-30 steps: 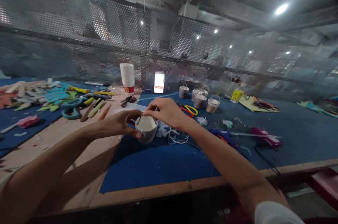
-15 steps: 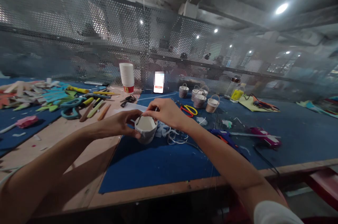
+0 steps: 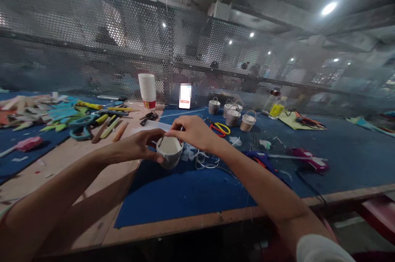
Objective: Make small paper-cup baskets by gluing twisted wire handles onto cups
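A small white-lined paper cup (image 3: 170,158) with a pale wrapped outside stands on the blue mat in front of me. My left hand (image 3: 147,145) grips its left side, thumb on the near wall and fingers round the far side. A thin dark cord (image 3: 161,142) lies along the inside left of the rim. Above the far rim, my right hand (image 3: 191,131) has thumb and finger pinched where this cord reaches the edge; its exact end is hidden by the fingertips. White string (image 3: 207,161) lies in loops right of the cup.
Several small handled baskets (image 3: 233,118) stand behind, near red-and-yellow scissors (image 3: 222,129). Two glue guns, one blue (image 3: 261,160), one magenta (image 3: 310,160), lie to the right. Stacked paper cups (image 3: 147,89), a lit phone (image 3: 185,96) and teal scissors (image 3: 82,126) are behind and left.
Both hands stay at the cup in almost the same pose. My fingertips at the rim shift only slightly, and the view drifts a little.
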The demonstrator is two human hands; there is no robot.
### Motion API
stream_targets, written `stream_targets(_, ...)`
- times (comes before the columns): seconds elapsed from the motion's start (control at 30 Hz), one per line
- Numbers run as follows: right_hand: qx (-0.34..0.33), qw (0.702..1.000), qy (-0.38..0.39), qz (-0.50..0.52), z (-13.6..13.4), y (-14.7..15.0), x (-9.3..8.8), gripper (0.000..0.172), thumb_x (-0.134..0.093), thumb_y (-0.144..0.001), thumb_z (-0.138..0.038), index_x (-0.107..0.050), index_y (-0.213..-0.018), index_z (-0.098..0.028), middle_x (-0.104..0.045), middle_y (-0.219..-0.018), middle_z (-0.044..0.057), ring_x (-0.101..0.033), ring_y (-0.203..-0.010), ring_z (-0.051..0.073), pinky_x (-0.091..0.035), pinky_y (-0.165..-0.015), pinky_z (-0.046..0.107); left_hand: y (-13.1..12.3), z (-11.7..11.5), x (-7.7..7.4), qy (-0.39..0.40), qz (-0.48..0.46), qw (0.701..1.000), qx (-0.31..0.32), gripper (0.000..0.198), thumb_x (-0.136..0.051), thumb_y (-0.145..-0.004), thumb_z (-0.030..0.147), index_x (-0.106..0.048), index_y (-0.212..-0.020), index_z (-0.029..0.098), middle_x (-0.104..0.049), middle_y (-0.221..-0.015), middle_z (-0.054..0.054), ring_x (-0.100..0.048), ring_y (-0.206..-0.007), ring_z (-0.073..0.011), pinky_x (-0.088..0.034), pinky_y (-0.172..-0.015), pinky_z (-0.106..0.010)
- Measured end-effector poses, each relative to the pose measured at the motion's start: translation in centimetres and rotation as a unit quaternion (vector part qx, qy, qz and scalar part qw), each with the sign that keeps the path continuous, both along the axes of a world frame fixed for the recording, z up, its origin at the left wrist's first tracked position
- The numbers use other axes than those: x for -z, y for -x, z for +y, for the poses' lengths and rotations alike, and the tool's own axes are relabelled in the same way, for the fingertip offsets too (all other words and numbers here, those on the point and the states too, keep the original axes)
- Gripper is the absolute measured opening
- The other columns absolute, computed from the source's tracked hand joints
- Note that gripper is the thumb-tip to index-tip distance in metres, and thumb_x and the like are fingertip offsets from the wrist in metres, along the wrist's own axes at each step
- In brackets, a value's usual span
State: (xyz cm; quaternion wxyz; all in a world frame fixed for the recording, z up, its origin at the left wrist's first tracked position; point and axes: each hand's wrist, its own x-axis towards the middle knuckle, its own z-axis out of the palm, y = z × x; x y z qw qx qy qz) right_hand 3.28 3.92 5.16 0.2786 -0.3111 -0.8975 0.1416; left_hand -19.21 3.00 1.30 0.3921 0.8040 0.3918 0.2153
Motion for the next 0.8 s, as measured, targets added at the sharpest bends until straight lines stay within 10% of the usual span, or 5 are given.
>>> stream_targets(0.8,-0.003,1.0,0.001,0.004,-0.09,0.0,-0.14,0.027,-0.054,-0.094,-0.036,-0.07,-0.085,-0.016,-0.069,-0.078,0.003,-0.057,-0.072,0.012,-0.033,-0.066,0.026,-0.11,0.14,0.13,0.027,-0.019,0.999,0.01,0.061,-0.081,-0.069,0.031,-0.057,-0.124,0.022,-0.071,-0.109,-0.007,-0.064,-0.107,-0.0277,-0.049,-0.096,-0.043)
